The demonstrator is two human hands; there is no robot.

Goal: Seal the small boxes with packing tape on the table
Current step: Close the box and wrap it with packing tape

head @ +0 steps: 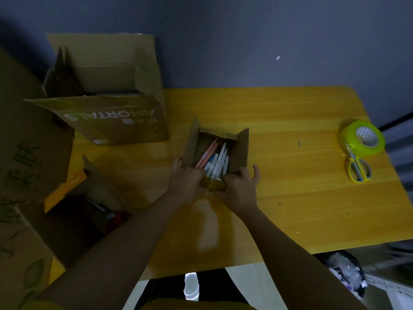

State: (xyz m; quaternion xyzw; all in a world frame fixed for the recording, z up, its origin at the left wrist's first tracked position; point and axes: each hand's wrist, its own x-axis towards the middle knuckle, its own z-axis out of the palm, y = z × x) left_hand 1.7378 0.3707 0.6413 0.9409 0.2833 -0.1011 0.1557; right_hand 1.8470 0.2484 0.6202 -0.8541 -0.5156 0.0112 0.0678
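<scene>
Two hands are working at the near end of a small cardboard box (220,151) that is sitting open near the middle of the yellow wooden table (290,198). Its side flaps are standing up, and pens (218,158), mostly white with a pink one, are lying inside. The left hand (186,182) is gripping the box's near left corner with fingers curled over the near flap (213,185), which is being folded. The right hand (240,186) is holding the near right corner, thumb and fingers partly spread and bent around the cardboard. A roll of packing tape (363,138) is lying well apart at the table's right edge, with yellow-handled scissors (358,167) touching it just in front. One large open carton (107,95) is standing at the table's far left corner
</scene>
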